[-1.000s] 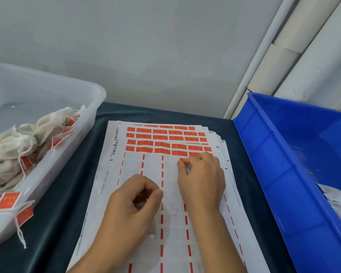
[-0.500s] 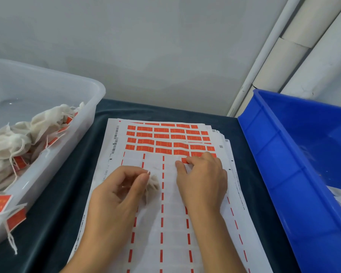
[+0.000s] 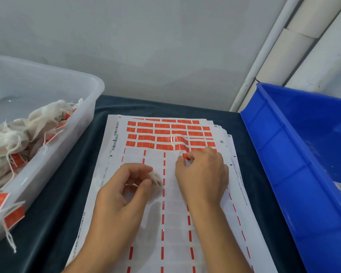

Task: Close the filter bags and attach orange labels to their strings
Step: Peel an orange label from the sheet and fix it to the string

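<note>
The right hand [image 3: 202, 174] rests on the top sheet of a stack of label sheets [image 3: 173, 223], thumb and forefinger pinching the edge of one orange label [image 3: 186, 156] and lifting it off the backing — the sheet buckles upward just beyond the fingertips. The label sits at the tip of that hand, at the near edge of the labels left on the sheet [image 3: 165, 134]. About five rows of these remain across the far end of the sheet; I cannot count each one, since the hand covers part of the nearest row. Nearer the person the sheet is bare backing with red dashes.

The left hand [image 3: 124, 194] lies just left of the right one, fingers curled, gripping a small white filter bag [image 3: 156, 177] between thumb and fingertips. The bag pokes out to the right of the hand, between the two hands, touching the sheet.

Two bins flank the sheets on the dark cloth [image 3: 53, 194] — one clear bin [image 3: 83, 119] on the left, holding a heap of labelled bags [image 3: 12, 138] too tangled to count, and one blue bin [image 3: 295, 174] on the right.
</note>
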Available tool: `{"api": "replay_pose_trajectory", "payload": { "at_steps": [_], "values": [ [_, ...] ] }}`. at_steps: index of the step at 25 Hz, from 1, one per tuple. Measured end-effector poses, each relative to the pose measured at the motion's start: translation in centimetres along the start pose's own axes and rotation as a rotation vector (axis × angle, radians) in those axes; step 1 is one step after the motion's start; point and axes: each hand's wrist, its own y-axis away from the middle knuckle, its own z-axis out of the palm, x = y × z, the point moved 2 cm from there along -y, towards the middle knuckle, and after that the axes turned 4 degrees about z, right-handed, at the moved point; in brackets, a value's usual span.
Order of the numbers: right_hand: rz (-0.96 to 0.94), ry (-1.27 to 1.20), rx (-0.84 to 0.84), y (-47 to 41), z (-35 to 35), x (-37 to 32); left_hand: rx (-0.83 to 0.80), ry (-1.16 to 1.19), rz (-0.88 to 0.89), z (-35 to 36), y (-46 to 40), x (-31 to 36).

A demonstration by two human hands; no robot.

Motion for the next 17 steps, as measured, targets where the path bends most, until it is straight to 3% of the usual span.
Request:
{"api": "replay_pose_trajectory", "payload": {
  "at_steps": [6, 13, 17],
  "values": [
    [-0.195, 0.144, -0.077, -0.1, -0.1, -0.3, -0.003, -0.005, 0.008, 0.0, 0.1, -0.1],
    [-0.286, 0.04, -0.297, -2.4, -0.7, 2.2, -0.019, -0.011, -0.039, 0.2, 0.0, 0.0],
    [-0.288, 0.035, -0.257, -2.1, -0.2, 2.5, -0.021, -0.024, -0.063, 0.1, -0.2, 0.3]
  ]
}}
